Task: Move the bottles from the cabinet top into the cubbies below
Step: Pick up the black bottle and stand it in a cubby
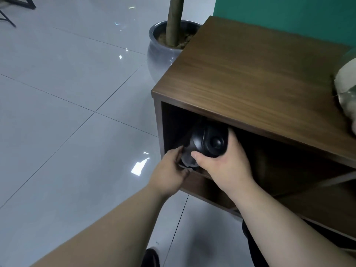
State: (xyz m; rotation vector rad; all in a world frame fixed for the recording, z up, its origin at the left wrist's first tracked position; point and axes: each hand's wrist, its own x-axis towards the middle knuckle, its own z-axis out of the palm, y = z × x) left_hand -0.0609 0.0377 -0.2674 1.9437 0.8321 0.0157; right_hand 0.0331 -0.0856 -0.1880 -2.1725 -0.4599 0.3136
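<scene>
A black bottle (209,141) lies tilted on its side in the mouth of the upper left cubby (169,128) of the brown wooden cabinet (250,78), its base facing me. My right hand (223,168) grips the bottle's base end from below and the right. My left hand (171,170) holds its lower left end with the fingertips. At the right edge, on the cabinet top, a clear bottle (346,83) with a pale label shows only in part and blurred.
A grey pot (159,54) with a tree trunk stands on the tiled floor right behind the cabinet's left end. A lower cubby (212,193) opens below the hands. A green wall (289,16) runs behind. Black furniture legs (11,8) show at top left.
</scene>
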